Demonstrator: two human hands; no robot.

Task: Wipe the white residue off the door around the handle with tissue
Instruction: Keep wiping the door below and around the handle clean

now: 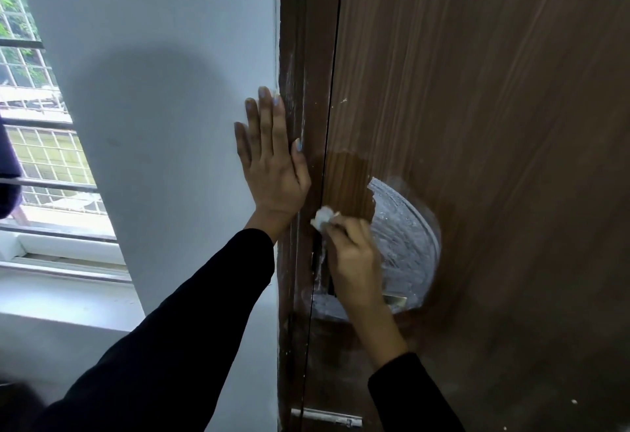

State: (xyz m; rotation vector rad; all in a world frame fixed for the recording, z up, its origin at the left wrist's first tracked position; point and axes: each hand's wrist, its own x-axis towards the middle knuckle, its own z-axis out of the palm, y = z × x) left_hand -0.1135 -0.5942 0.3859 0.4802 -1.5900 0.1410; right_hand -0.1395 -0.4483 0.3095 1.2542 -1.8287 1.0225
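Note:
A brown wood-grain door (494, 107) fills the right side. A smeared patch of white residue (405, 244) spreads in arcs around the handle (397, 300), of which only a brass bit shows past my wrist. A wiped, darker clean patch (347, 182) lies above it. My right hand (354, 261) grips a crumpled white tissue (324, 218) and presses it on the door near its left edge. My left hand (272, 162) lies flat with straight fingers across the white wall and the brown door frame (300, 56).
The white wall (163, 124) stands left of the frame, with a barred window (37, 124) and its sill (64, 261) further left. White streaks mark the frame. A metal bolt (327, 416) sits low on the door.

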